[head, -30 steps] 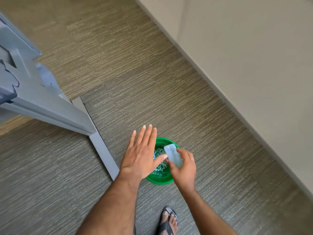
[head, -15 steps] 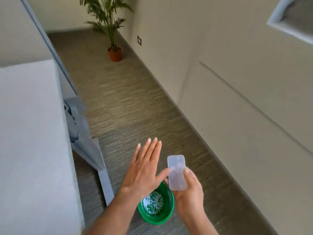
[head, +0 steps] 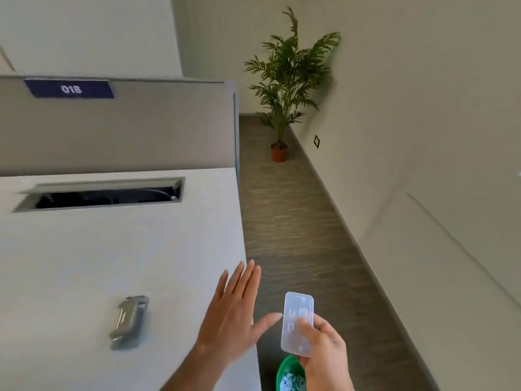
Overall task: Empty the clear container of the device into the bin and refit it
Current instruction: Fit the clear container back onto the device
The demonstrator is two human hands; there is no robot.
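Note:
My right hand holds the clear container, a flat translucent plastic tray, upright above the floor. Below it on the carpet stands the green bin with white bits inside, partly hidden by my right hand. My left hand is open with fingers spread, hovering over the right edge of the white desk. The device, a small grey metal hole punch, lies on the desk left of my left hand.
A cable slot opens in the desk near a grey partition labelled 01B. A potted plant stands on the carpet by the right wall. A carpeted aisle runs between desk and wall.
The view has risen from the floor to the desk. My right hand lifted the clear container up from the green bin. My left hand moved up over the desk edge.

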